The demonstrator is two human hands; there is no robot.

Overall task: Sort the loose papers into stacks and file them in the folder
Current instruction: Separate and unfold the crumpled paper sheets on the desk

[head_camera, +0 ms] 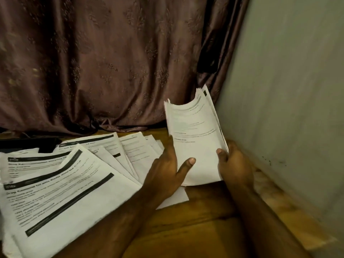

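Both hands are gripping the stack of papers (195, 142) by its lower corners near the table's (201, 218) right edge, the left hand (167, 168) and right hand (234, 164) holding it upright with its long axis rising away from them. Loose sheets (65, 183) are lying fanned toward the left edge, nearer the left hand. No folder is showing plainly; a dark shape (28, 144) at the far left corner is too dim to identify.

The printed lines on the stack of papers (195, 138) are blurring past reading, and its lower edge is hiding behind the left hand (165, 172) and right hand (234, 164). Left of that stack, the spread sheets (61, 192) are running off the picture's left edge, overlapping one another and covering part of a dark object (29, 143) behind them that is too dim to identify.
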